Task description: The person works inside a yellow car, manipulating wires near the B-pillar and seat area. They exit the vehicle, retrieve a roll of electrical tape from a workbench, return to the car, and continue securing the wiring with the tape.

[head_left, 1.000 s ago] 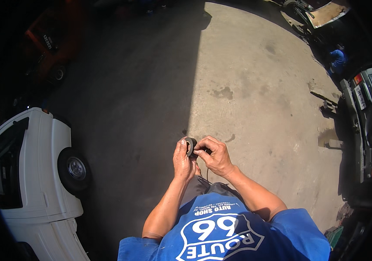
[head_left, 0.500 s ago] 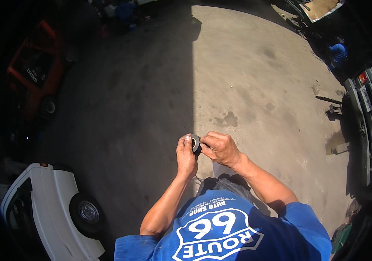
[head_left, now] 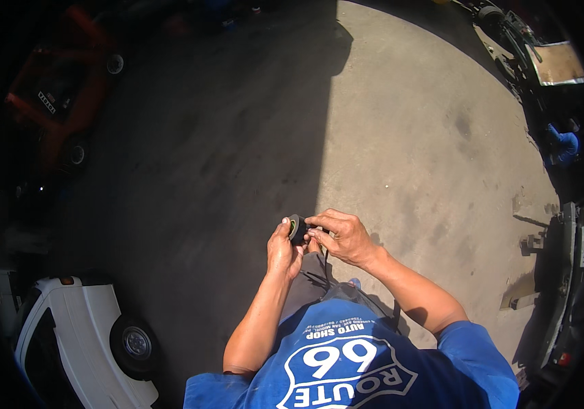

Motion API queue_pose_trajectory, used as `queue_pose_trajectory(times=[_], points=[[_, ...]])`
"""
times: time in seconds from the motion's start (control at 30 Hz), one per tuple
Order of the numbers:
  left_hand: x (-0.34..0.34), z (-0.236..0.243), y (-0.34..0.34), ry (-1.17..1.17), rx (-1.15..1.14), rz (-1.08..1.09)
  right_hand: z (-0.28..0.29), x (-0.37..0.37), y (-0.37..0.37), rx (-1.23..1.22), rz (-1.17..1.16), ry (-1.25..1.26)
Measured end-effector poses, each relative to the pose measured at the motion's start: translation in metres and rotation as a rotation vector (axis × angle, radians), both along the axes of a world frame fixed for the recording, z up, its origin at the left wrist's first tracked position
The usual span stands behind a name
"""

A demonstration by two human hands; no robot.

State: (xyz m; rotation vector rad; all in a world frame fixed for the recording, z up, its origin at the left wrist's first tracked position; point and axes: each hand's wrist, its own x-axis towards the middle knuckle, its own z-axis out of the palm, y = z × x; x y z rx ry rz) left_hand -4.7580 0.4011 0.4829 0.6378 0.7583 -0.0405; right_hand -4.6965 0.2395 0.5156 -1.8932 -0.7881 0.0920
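A roll of black tape [head_left: 297, 230] with a yellowish-green inner ring is between my hands, in front of my chest. My left hand [head_left: 282, 251] is closed around it, thumb at the edge of the ring. Fingers of my right hand [head_left: 348, 238] are pinched against the roll's right side, hiding part of it. A thin dark strip [head_left: 325, 258] hangs below the right fingertips; whether it is tape or a cord of my clothing, I cannot tell.
A white vehicle [head_left: 80, 347] stands at lower left, a red one [head_left: 67, 92] at upper left. The concrete floor [head_left: 421, 129] is half sunlit. At far right are a vehicle's rear [head_left: 582, 238], a metal frame [head_left: 559, 286] and a person in blue [head_left: 565, 146].
The roll has tilted in my left hand, and my right fingers have shifted along its edge. My view has turned, so the surrounding vehicles and shadow edge sit differently. One leg now shows below my hands.
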Motion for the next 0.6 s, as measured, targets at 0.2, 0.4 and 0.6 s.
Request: queue_pose_trajectory(times=[0.2, 0.4, 0.6], points=[[0.175, -0.004, 0.005, -0.084, 0.183, -0.161, 0.006, 0.163, 0.014, -0.144, -0.127, -0.019], [0.341, 0.008, 0.006, -0.010, 0.354, -0.401, 0.002, 0.302, 0.016, -0.139, -0.275, -0.177], [0.526, -0.015, 0.006, -0.046, 0.229, -0.486, -0.031, 0.481, 0.009, -0.124, -0.330, -0.177]])
